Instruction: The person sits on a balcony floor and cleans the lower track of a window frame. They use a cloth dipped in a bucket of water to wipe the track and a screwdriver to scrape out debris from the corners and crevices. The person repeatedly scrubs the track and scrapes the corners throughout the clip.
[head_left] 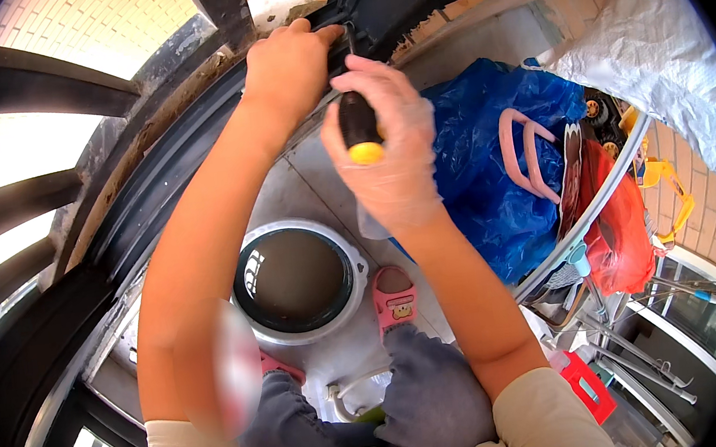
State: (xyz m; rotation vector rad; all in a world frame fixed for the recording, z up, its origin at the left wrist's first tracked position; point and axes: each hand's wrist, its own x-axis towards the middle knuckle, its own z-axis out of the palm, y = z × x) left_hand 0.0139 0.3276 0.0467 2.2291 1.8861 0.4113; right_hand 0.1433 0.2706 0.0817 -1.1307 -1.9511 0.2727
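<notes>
My right hand (388, 137), in a thin clear glove, is wrapped round a screwdriver (358, 123) with a black handle and yellow butt. Its shaft points up and away, toward a corner of the black metal window frame (214, 99). My left hand (285, 70) is bare and bent over that frame, its index finger reaching right to the screwdriver's tip. The other fingers curl out of sight, so whatever they hold is hidden. Any screw at the tip is too small to make out.
Below my hands, a round basin (295, 287) of dark water stands on the tiled floor by my pink clogs (396, 302). To the right lie a blue plastic bag (492, 166) with pink handles, a red bag (616, 227) and a white sack (646, 62). Dark bars (55, 76) cross the left side.
</notes>
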